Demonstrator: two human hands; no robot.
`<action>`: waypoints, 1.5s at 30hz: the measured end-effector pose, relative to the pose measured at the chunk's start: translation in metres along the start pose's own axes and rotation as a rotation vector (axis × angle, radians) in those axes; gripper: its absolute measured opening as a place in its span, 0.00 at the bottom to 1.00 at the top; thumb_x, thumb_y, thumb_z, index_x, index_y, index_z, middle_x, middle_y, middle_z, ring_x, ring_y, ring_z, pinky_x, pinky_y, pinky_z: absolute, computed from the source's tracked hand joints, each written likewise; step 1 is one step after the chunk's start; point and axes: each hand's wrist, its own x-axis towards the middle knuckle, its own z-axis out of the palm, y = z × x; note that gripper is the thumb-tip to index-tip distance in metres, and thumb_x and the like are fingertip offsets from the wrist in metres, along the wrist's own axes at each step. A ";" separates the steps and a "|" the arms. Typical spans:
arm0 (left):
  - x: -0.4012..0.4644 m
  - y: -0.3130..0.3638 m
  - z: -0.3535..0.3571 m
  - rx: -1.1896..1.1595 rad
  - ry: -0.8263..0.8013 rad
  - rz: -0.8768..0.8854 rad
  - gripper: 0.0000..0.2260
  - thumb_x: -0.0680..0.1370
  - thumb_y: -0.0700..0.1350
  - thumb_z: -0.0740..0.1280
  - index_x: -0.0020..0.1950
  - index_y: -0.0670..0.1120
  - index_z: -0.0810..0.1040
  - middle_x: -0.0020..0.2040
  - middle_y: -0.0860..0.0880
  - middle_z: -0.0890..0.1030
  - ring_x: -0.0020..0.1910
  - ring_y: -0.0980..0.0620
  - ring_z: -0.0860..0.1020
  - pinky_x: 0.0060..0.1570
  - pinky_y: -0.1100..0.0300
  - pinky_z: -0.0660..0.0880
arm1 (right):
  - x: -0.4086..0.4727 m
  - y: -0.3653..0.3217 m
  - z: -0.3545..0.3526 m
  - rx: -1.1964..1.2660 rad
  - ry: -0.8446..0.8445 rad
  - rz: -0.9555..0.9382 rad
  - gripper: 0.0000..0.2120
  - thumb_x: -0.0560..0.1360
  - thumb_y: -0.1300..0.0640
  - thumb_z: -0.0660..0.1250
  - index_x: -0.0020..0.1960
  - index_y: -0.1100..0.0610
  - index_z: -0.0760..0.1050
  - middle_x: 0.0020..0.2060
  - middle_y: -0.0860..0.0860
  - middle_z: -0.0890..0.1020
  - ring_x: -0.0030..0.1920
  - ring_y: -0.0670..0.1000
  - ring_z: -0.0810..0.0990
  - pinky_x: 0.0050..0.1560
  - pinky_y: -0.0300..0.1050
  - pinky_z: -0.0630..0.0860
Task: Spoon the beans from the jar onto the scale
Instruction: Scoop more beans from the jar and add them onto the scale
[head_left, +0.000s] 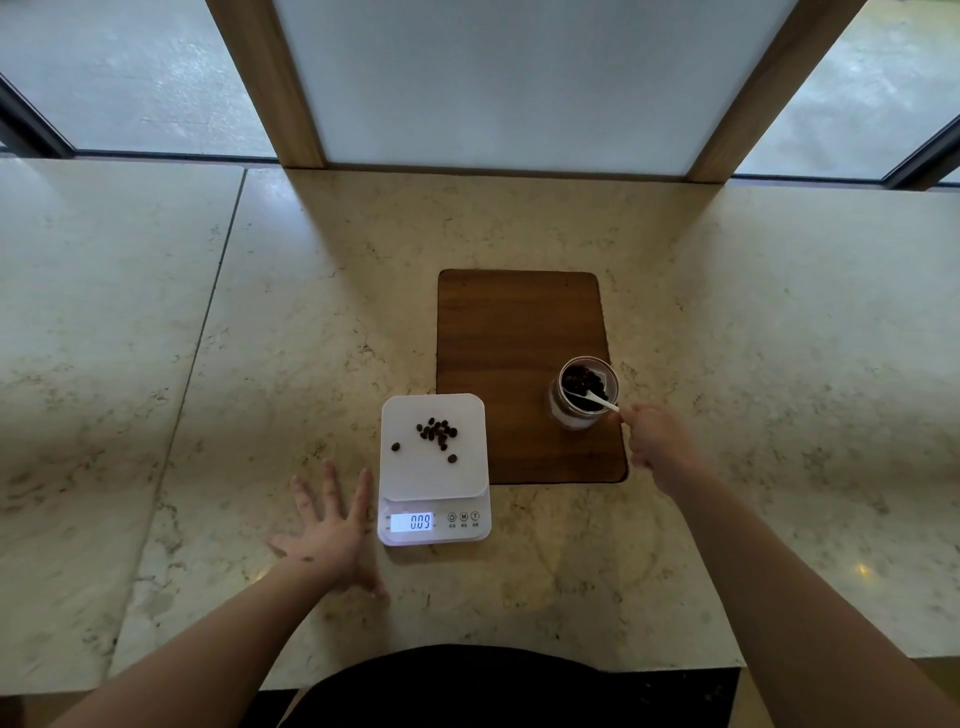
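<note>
Right fingers (631, 415) pinching spoon (597, 401), bowl inside jar (584, 392)

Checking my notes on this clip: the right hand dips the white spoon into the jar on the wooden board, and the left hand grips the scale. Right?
Not quite. In the head view the left hand lies open and flat on the counter beside the scale, not gripping it. The rest holds: the right hand has the white spoon in the jar on the wooden board.

The marble counter (291, 322) bears a white scale (435, 470) and wooden board (519, 338).
</note>
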 end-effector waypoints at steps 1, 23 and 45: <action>0.001 0.000 0.000 -0.002 0.000 -0.002 0.74 0.57 0.73 0.79 0.66 0.62 0.13 0.66 0.45 0.10 0.67 0.30 0.17 0.65 0.14 0.50 | 0.000 0.000 0.000 0.009 -0.004 0.004 0.16 0.82 0.57 0.57 0.39 0.58 0.77 0.27 0.51 0.62 0.26 0.50 0.61 0.24 0.42 0.57; 0.009 -0.004 0.005 -0.017 0.015 0.013 0.75 0.54 0.73 0.79 0.65 0.63 0.12 0.63 0.47 0.08 0.65 0.30 0.15 0.64 0.14 0.50 | 0.002 0.009 -0.008 0.059 0.043 0.003 0.16 0.81 0.57 0.59 0.38 0.57 0.79 0.28 0.51 0.63 0.26 0.50 0.62 0.26 0.44 0.58; 0.002 -0.003 0.002 -0.010 0.012 0.018 0.75 0.55 0.73 0.79 0.65 0.63 0.12 0.63 0.46 0.08 0.62 0.32 0.13 0.64 0.13 0.49 | -0.023 -0.018 -0.003 0.116 0.010 -0.078 0.16 0.81 0.57 0.59 0.38 0.57 0.80 0.26 0.49 0.60 0.25 0.48 0.59 0.24 0.40 0.57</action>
